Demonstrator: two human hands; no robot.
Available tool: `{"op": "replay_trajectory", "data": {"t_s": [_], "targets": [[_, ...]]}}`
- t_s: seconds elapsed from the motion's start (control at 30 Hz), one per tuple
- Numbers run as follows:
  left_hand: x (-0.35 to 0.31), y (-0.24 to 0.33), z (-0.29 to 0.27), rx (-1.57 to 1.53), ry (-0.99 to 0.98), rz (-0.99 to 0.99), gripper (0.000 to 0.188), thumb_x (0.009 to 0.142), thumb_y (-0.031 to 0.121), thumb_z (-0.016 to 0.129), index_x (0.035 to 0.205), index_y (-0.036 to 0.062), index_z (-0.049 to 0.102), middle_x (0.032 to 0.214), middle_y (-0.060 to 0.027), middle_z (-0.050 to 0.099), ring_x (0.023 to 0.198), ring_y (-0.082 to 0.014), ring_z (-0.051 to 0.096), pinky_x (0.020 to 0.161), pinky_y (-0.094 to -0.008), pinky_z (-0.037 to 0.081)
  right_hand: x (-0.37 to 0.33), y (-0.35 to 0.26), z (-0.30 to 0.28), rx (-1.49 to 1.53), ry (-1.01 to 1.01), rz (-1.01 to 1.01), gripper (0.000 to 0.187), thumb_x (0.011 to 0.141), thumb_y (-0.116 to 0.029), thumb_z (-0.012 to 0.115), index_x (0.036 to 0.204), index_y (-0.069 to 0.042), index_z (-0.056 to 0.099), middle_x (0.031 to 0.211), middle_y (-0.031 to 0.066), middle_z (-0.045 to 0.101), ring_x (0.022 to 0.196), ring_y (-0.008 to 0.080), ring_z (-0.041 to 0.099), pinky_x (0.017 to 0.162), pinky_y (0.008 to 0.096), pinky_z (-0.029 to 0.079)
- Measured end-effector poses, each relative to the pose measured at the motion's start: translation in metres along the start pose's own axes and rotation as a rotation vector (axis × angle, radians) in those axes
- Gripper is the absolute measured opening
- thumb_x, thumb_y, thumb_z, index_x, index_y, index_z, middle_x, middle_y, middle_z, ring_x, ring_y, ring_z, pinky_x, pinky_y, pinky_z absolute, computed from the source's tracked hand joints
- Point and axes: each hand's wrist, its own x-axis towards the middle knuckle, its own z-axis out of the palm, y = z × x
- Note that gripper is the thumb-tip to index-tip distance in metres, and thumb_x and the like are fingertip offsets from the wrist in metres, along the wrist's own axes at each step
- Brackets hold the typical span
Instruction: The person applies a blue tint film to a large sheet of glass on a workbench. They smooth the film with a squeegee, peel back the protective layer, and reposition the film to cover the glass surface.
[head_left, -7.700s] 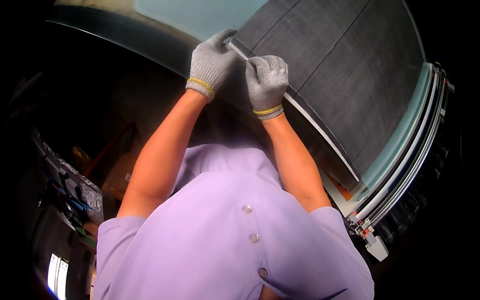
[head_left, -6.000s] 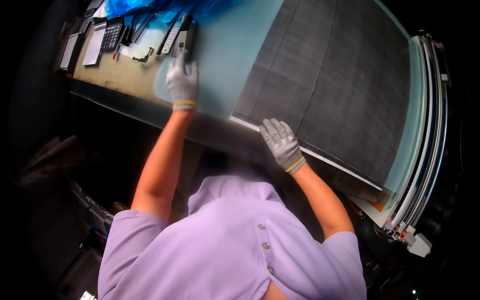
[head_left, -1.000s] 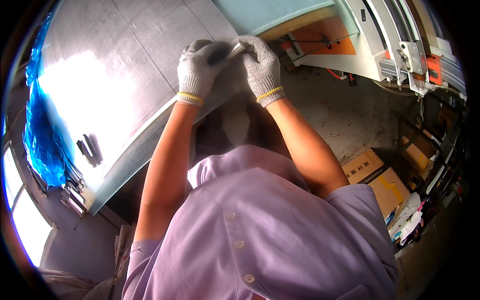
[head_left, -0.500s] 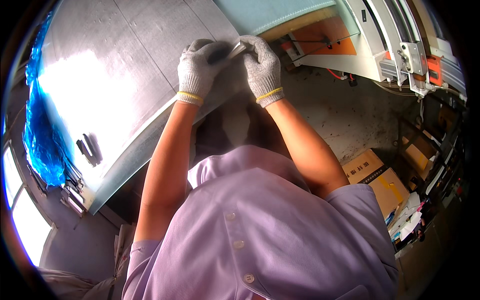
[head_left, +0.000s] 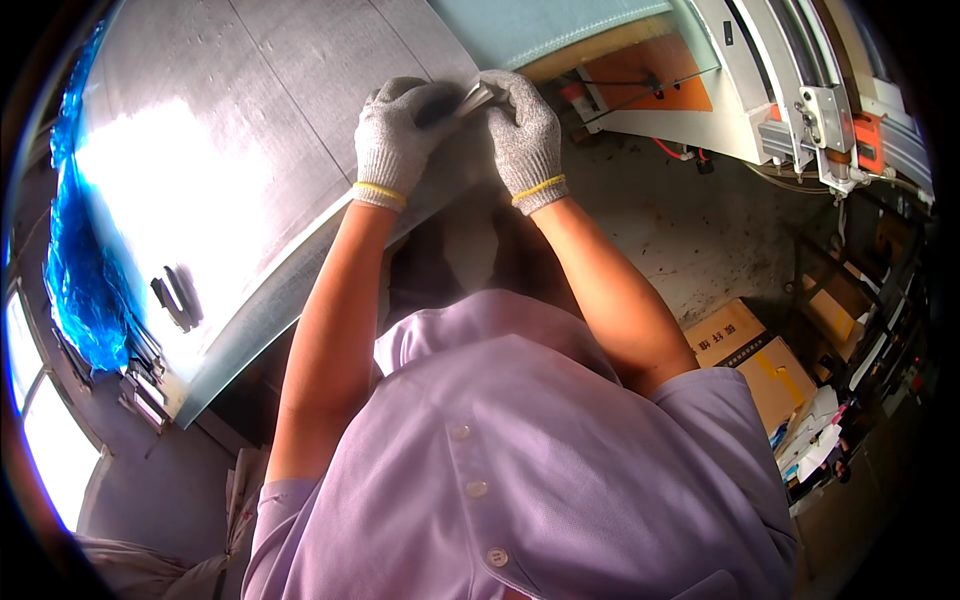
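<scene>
Both my hands wear grey knit gloves with yellow cuff edges and meet close together at the corner of a grey tabletop [head_left: 330, 60]. My right hand [head_left: 525, 125] is closed, thumb and fingers pinching a small pale, shiny strip [head_left: 474, 99]. The strip slants down toward the left hand; its kind is unclear. My left hand [head_left: 392, 125] has its fingers curled over at the table corner. Beside its fingertips is a dark patch, either an object or shadow, and what that hand grips is hidden.
Blue plastic film [head_left: 85, 290] hangs along the table's left edge. A small black object [head_left: 175, 299] lies on the tabletop. At right stands a white machine frame [head_left: 740, 90] with rails and hoses. Cardboard boxes [head_left: 750, 350] sit on the floor at lower right.
</scene>
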Motion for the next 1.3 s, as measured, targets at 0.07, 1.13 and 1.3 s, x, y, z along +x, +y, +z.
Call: {"op": "replay_trajectory", "data": {"t_s": [0.07,1.13,1.3], "targets": [[0.000,0.001,-0.001,-0.029,-0.006,-0.015,0.029,0.073,0.028,0.073,0.097,0.0141,0.072,0.101,-0.0078,0.065,0.098,-0.0297,0.059,0.088,-0.0394,0.046,0.000,0.000,0.000,0.005,-0.001,0.003,0.037,0.078,0.010,0.055,0.112,-0.002,0.061,0.106,0.0105,0.067,0.099,0.0207,0.064,0.088,0.0295,0.049],[0.000,0.021,0.007,-0.077,0.002,-0.103,0.027,0.086,0.037,0.063,0.095,0.0139,0.073,0.100,-0.0089,0.066,0.088,-0.0306,0.064,0.077,-0.0375,0.051,0.001,0.003,0.008,0.072,0.083,0.024,0.026,0.083,0.001,0.063,0.109,-0.002,0.065,0.102,0.0089,0.069,0.090,0.0148,0.064,0.082,0.0281,0.051],[0.002,0.019,0.009,0.006,0.033,-0.053,0.023,0.080,0.026,0.072,0.094,0.0084,0.073,0.096,-0.0065,0.068,0.082,-0.0239,0.068,0.071,-0.0305,0.053,0.001,-0.009,0.014,0.313,0.200,0.349,0.022,0.083,0.003,0.064,0.105,0.003,0.065,0.093,0.0107,0.069,0.078,0.0163,0.065,0.068,0.0279,0.055]]}}
